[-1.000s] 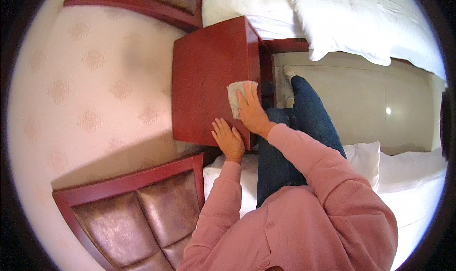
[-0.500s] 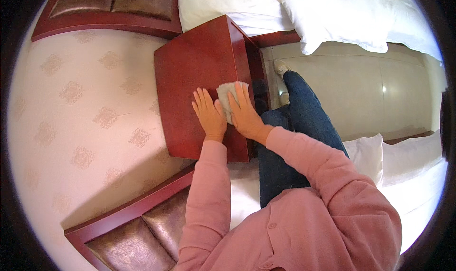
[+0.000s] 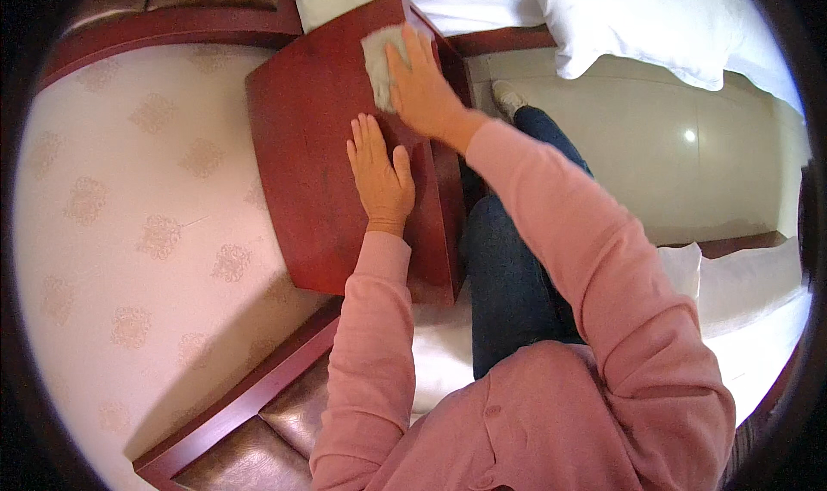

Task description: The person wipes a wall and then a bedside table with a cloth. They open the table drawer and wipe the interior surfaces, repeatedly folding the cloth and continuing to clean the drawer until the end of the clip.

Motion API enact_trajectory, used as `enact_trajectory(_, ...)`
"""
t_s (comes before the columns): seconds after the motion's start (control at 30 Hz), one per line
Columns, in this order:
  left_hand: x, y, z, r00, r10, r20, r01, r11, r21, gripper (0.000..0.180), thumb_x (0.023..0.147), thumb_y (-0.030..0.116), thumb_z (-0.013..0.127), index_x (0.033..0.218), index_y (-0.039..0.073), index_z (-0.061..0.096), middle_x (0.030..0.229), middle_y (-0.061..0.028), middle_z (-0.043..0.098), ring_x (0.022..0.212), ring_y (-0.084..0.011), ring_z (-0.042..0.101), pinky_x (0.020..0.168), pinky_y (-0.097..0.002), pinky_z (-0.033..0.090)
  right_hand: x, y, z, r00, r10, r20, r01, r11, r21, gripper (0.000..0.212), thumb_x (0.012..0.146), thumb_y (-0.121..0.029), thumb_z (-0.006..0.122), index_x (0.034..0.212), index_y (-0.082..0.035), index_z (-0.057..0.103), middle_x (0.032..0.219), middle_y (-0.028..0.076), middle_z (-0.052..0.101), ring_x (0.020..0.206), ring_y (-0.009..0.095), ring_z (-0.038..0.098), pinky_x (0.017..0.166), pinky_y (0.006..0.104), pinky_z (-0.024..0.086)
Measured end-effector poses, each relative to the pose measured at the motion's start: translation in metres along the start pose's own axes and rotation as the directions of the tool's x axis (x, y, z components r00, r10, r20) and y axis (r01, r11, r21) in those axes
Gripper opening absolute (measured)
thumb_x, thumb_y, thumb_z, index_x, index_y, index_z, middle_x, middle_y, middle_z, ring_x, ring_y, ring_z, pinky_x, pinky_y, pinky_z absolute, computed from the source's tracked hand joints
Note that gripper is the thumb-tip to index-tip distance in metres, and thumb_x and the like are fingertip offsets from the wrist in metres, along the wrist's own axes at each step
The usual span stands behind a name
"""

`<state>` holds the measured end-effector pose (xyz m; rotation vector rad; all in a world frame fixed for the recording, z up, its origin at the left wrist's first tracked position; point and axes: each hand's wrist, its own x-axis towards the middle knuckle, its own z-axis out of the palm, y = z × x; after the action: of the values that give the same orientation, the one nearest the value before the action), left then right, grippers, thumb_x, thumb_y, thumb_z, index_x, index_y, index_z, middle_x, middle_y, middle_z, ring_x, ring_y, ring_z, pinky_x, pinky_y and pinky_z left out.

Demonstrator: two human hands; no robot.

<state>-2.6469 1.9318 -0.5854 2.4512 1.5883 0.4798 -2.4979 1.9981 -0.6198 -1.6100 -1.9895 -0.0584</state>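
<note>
A reddish-brown wooden nightstand (image 3: 314, 172) is in front of me, its flat top facing up. My right hand (image 3: 422, 86) presses a pale grey cleaning cloth (image 3: 379, 65) onto the far part of that top, close to the far right corner. Part of the cloth is covered by the fingers. Nearer to me, my left hand (image 3: 381, 177) rests flat on the wood with its fingers stretched out and nothing in it.
Patterned beige wallpaper (image 3: 159, 181) rises on the left. Beds with white bedding (image 3: 637, 21) stand beyond the nightstand and behind it on my side. Brown padded headboards (image 3: 258, 456) border both ends. Pale floor tiles (image 3: 620, 138) lie to the right.
My right hand has slid the cloth away from me along the nightstand top to its far end. The left hand has stayed flat, shifting only slightly in the picture.
</note>
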Motion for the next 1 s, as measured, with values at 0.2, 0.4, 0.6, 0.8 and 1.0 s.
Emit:
enact_trajectory(0.2, 0.002, 0.001, 0.001, 1.0, -0.008, 0.005, 0.008, 0.999, 0.041, 0.059, 0.101, 0.036, 0.028, 0.145, -0.003, 0.029, 0.152, -0.0222, 0.028, 0.143, -0.0365, 0.022, 0.116, -0.047, 0.013, 0.044, 0.036, 0.058, 0.919, 0.309, -0.244, -0.112, 0.8, 0.59, 0.055, 0.096, -0.024, 0.04, 0.145, -0.001, 0.03, 0.144, 0.029, 0.03, 0.136, 0.049, 0.022, 0.113, 0.0488, 0.021)
enact_trajectory(0.4, 0.003, 0.001, -0.001, 1.0, -0.013, 0.007, 0.013, 0.999, 0.04, 0.058, 0.101, 0.035, 0.03, 0.145, -0.003, 0.031, 0.152, -0.0218, 0.028, 0.143, -0.036, 0.022, 0.116, -0.0471, 0.013, 0.044, 0.065, 0.077, 0.901, 0.432, -0.045, -0.119, 0.344, 0.931, 0.067, 0.101, -0.033, 0.035, 0.147, 0.01, 0.012, 0.153, 0.025, 0.02, 0.143, 0.032, 0.018, 0.116, 0.033, 0.015)
enact_trajectory(0.6, 0.003, 0.002, -0.001, 1.0, -0.021, 0.008, 0.021, 0.998, 0.051, 0.056, 0.101, 0.034, 0.032, 0.145, -0.001, 0.032, 0.152, -0.0213, 0.029, 0.143, -0.0358, 0.022, 0.116, -0.0471, 0.014, 0.028, 0.072, 0.089, 0.715, 0.546, 0.436, -0.462, -0.1, 0.882, 0.056, 0.1, -0.034, 0.033, 0.136, 0.008, 0.038, 0.138, 0.03, 0.039, 0.127, 0.041, 0.039, 0.107, 0.0457, 0.031)
enact_trajectory(0.8, 0.005, 0.003, -0.001, 1.0, -0.022, -0.002, 0.022, 0.998, 0.054, 0.057, 0.099, 0.033, 0.036, 0.144, -0.002, 0.034, 0.151, -0.0215, 0.029, 0.143, -0.0359, 0.023, 0.116, -0.0477, 0.015, -0.025, 0.044, 0.093, 0.647, 0.564, 0.513, -0.689, 0.146, 0.709, 0.059, 0.098, -0.034, 0.029, 0.15, -0.008, 0.019, 0.129, 0.035, 0.048, 0.118, 0.05, 0.046, 0.101, 0.0457, 0.036)
enact_trajectory(1.0, 0.003, 0.001, 0.001, 1.0, -0.023, -0.013, 0.023, 0.998, 0.066, 0.057, 0.097, 0.029, 0.041, 0.142, -0.004, 0.035, 0.15, -0.0227, 0.032, 0.141, -0.0369, 0.025, 0.115, -0.0487, 0.017, -0.096, -0.019, 0.087, 0.348, 0.692, 0.632, -0.777, -0.165, 0.608, 0.059, 0.1, -0.038, 0.024, 0.137, 0.004, 0.042, 0.135, 0.022, 0.049, 0.124, 0.034, 0.046, 0.104, 0.0374, 0.035)
